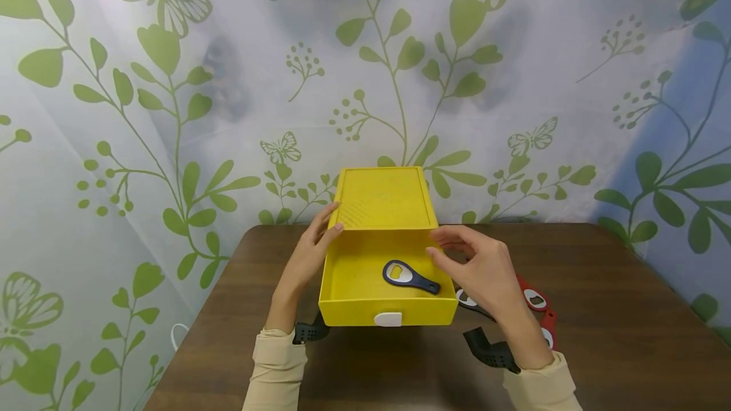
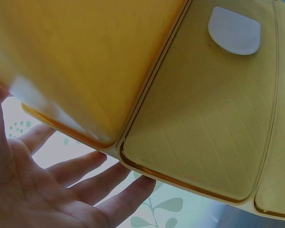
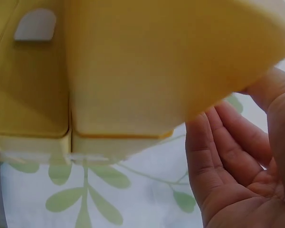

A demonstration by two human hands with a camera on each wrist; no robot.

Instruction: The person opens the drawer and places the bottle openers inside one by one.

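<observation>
A yellow drawer unit (image 1: 384, 198) stands on the table with its top drawer (image 1: 351, 271) pulled out. Inside the drawer lies a bottle opener (image 1: 401, 274) with a dark blue rim and handle. My left hand (image 1: 308, 252) rests at the unit's left side, fingers extended and thumb by the top's front edge; the left wrist view shows those fingers (image 2: 128, 194) along the side. Beside the drawer's right wall is my right hand (image 1: 480, 265), fingers loosely bent and thumb apart, holding nothing. In the right wrist view, the drawer hides part of the thumb.
Right of the unit, partly behind my right hand, lie a dark bottle opener (image 1: 467, 297) and red bottle openers (image 1: 535, 299) on the brown table (image 1: 617, 309). A white tab handle (image 1: 388, 319) sticks out from the drawer front. A patterned curtain (image 1: 257, 81) hangs behind.
</observation>
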